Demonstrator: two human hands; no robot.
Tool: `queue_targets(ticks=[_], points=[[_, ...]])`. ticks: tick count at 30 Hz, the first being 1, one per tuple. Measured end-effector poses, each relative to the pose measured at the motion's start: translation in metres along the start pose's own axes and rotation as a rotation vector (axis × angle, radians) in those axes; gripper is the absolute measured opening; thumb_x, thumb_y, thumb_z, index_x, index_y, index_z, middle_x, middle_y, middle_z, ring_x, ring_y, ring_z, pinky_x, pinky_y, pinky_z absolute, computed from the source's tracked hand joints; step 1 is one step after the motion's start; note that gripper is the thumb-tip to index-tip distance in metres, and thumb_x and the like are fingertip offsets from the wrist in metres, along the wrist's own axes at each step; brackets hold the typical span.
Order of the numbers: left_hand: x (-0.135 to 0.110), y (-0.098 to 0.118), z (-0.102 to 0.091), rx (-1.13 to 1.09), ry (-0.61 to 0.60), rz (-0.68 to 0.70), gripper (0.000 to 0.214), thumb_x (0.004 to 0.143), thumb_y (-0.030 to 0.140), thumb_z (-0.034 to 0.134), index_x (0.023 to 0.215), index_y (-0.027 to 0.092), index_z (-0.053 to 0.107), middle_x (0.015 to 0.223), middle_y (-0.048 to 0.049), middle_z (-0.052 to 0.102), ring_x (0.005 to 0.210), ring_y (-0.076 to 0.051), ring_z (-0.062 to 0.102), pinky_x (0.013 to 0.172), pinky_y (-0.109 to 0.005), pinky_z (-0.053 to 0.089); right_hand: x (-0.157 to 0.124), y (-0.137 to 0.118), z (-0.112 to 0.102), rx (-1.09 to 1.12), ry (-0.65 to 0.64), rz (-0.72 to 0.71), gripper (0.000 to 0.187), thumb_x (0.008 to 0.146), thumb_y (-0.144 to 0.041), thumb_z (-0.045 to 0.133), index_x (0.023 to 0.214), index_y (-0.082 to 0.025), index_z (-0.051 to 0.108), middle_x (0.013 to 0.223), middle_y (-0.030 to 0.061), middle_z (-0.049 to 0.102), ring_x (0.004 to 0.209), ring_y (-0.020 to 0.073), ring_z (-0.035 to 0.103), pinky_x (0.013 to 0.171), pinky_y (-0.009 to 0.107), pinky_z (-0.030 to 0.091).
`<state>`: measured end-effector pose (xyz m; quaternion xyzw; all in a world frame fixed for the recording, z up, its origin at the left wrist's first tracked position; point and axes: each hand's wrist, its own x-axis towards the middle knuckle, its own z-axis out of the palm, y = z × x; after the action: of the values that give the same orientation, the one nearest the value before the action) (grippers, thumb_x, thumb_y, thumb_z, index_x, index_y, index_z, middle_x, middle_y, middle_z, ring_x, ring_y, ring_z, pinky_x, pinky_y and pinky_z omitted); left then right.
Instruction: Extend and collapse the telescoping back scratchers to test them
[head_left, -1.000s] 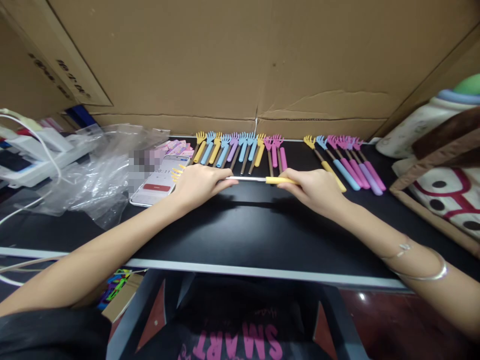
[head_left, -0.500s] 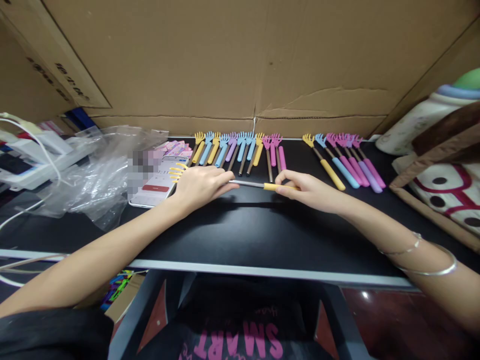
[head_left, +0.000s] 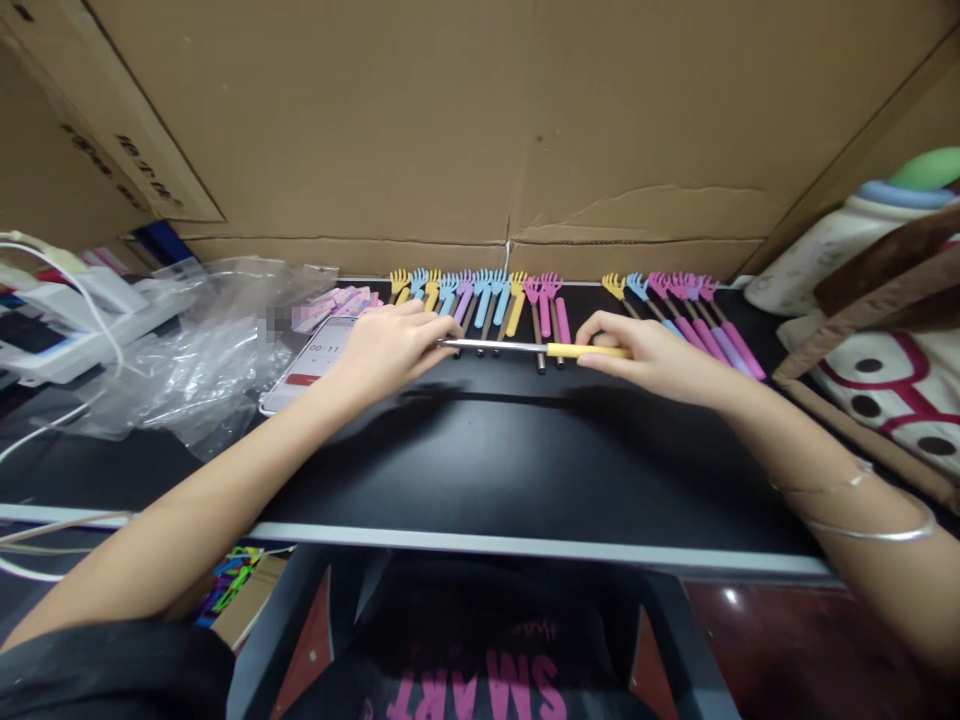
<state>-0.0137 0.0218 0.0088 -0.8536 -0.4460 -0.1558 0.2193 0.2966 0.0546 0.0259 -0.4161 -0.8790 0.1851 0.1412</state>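
Held level above the black tabletop is a back scratcher [head_left: 499, 346] with a metal rod and a yellow handle. My left hand [head_left: 394, 345] is closed around its left end, hiding the claw head. My right hand [head_left: 637, 350] pinches the yellow handle between thumb and fingers. Behind my hands lies a row of back scratcher parts in yellow, blue, purple and pink, with claw heads [head_left: 491, 283] on rods and loose handles [head_left: 516, 313] among them. Beyond my right hand, several back scratchers with coloured handles [head_left: 709, 343] lie side by side, partly covered by that hand.
A phone [head_left: 289, 385] showing a timer lies by my left wrist, near crumpled clear plastic bags [head_left: 195, 350] and a white power strip [head_left: 90, 330]. A cardboard wall [head_left: 450, 130] closes the back. To the right stand a bottle [head_left: 817, 250] and a fabric bag [head_left: 892, 370].
My hands have moved slightly apart, and more of the metal rod shows between them. The right hand shifted right with the yellow handle. The yellow claw is now hidden behind the left hand.
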Motion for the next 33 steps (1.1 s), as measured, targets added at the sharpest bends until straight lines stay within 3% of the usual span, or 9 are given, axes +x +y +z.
queue_targets(ticks=[4, 9, 12, 19, 25, 33], points=[[0.000, -0.007, 0.004, 0.036, -0.007, 0.038, 0.031, 0.095, 0.038, 0.041, 0.090, 0.020, 0.065, 0.079, -0.0052, 0.068, 0.080, -0.021, 0.058, 0.065, -0.029, 0.036, -0.002, 0.010, -0.014, 0.019, -0.037, 0.041, 0.037, 0.084, -0.054, 0.049, 0.093, -0.018, 0.053, 0.057, -0.0050, 0.049, 0.049, 0.0068, 0.040, 0.049, 0.021, 0.029], [-0.001, -0.009, 0.002, 0.012, -0.017, 0.016, 0.035, 0.095, 0.041, 0.038, 0.086, 0.021, 0.066, 0.078, -0.0032, 0.068, 0.076, -0.018, 0.060, 0.054, -0.026, 0.028, -0.003, 0.021, -0.020, 0.104, -0.116, 0.085, 0.038, 0.083, -0.055, 0.052, 0.095, -0.019, 0.054, 0.062, -0.0027, 0.057, 0.049, 0.0075, 0.048, 0.046, 0.021, 0.035], [-0.002, -0.012, 0.002, -0.015, -0.005, -0.033, 0.036, 0.093, 0.044, 0.040, 0.084, 0.022, 0.067, 0.075, -0.0027, 0.067, 0.073, -0.017, 0.060, 0.052, -0.025, 0.025, -0.002, 0.029, -0.022, 0.177, -0.083, 0.074, 0.038, 0.082, -0.055, 0.054, 0.093, -0.018, 0.054, 0.059, -0.0034, 0.054, 0.049, 0.0076, 0.049, 0.047, 0.021, 0.037], [-0.003, -0.014, 0.005, -0.087, 0.016, -0.075, 0.036, 0.090, 0.046, 0.043, 0.083, 0.023, 0.069, 0.066, -0.0016, 0.066, 0.062, -0.015, 0.059, 0.050, -0.023, 0.024, 0.001, 0.023, -0.012, 0.368, 0.112, 0.129, 0.038, 0.080, -0.055, 0.057, 0.084, -0.017, 0.053, 0.052, -0.0071, 0.037, 0.045, 0.0049, 0.032, 0.043, 0.021, 0.022], [-0.005, -0.014, 0.006, -0.100, 0.011, -0.084, 0.037, 0.090, 0.050, 0.043, 0.087, 0.025, 0.070, 0.063, -0.0015, 0.065, 0.059, -0.015, 0.058, 0.051, -0.023, 0.024, 0.004, 0.020, -0.003, 0.290, 0.100, 0.141, 0.037, 0.073, -0.053, 0.064, 0.081, -0.018, 0.057, 0.059, -0.0047, 0.044, 0.053, 0.0061, 0.037, 0.049, 0.022, 0.025], [-0.007, -0.011, 0.011, -0.086, 0.052, -0.090, 0.041, 0.092, 0.052, 0.041, 0.091, 0.026, 0.073, 0.074, -0.0033, 0.071, 0.069, -0.017, 0.062, 0.053, -0.023, 0.027, 0.005, 0.025, 0.004, 0.438, 0.050, 0.241, 0.037, 0.074, -0.054, 0.063, 0.077, -0.018, 0.054, 0.050, -0.0069, 0.038, 0.044, 0.0047, 0.030, 0.043, 0.022, 0.019]])
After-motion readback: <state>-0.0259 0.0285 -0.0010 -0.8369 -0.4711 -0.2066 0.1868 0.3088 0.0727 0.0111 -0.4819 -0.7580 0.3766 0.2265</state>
